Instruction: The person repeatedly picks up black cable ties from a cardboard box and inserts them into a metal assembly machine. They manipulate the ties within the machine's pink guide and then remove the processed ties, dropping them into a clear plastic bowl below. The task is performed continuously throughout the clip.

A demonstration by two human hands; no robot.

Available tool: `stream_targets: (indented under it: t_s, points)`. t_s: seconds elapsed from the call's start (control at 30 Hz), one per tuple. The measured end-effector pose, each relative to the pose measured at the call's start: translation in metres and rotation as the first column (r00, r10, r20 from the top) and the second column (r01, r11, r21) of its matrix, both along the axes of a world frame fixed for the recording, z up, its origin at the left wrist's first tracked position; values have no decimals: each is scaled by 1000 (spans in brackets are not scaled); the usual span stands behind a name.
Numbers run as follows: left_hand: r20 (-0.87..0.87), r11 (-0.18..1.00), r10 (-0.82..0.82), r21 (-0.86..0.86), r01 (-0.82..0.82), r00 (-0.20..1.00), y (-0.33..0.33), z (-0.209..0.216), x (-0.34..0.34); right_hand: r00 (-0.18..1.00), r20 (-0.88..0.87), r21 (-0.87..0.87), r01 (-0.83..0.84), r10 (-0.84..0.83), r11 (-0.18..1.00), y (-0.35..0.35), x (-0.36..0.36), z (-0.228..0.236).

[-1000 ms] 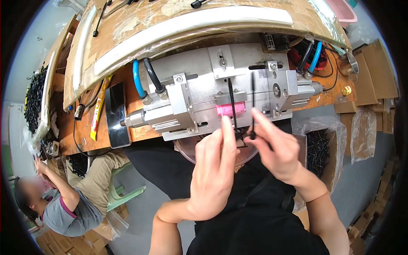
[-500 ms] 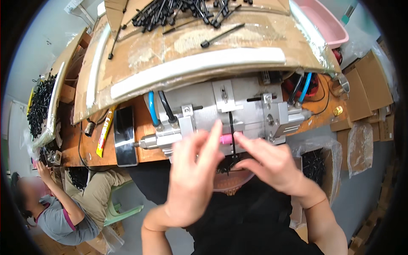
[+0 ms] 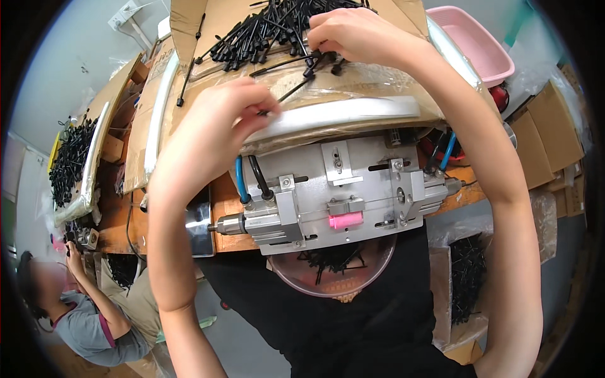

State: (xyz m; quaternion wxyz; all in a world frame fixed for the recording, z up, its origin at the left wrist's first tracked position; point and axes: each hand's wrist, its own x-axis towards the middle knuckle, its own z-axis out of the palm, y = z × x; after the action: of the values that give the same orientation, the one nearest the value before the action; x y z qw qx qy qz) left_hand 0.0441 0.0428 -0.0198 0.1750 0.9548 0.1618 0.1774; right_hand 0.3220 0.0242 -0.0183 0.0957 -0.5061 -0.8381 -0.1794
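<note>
My left hand is pinched at the front of the cardboard work surface, a dark tip showing between its fingers. From there a thin black rod with a knobbed end slants up to the right. Over the right side of the pile of black knobbed rods, my right hand has its fingers curled together; what they grip, if anything, is hidden. Below both hands sits a metal clamping fixture with a pink block at its front; no rod lies across it.
A clear bowl with black rods sits under the fixture's front edge. At right stand a lined box of rods and a pink basin. A phone lies left. A co-worker sits at far left beside another rod pile.
Both hands have moved up from the fixture to the cardboard surface, the right to the pile. The black rod that stood across the pink block is gone from there.
</note>
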Motion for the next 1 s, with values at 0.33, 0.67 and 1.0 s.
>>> stream_targets:
  t_s: [0.33,0.67,1.0]
  points:
    - [185,952,288,46,-301,940,-81,-35,-47,969,-135,-23,205,-207,978,-23,-48,-12]
    - [63,933,316,161,-322,947,-202,-143,-2,724,-664,-37,215,-184,976,-66,-44,30]
    - [-8,946,292,151,-287,956,-196,-131,9,409,-910,172,223,68,960,-220,-59,-32]
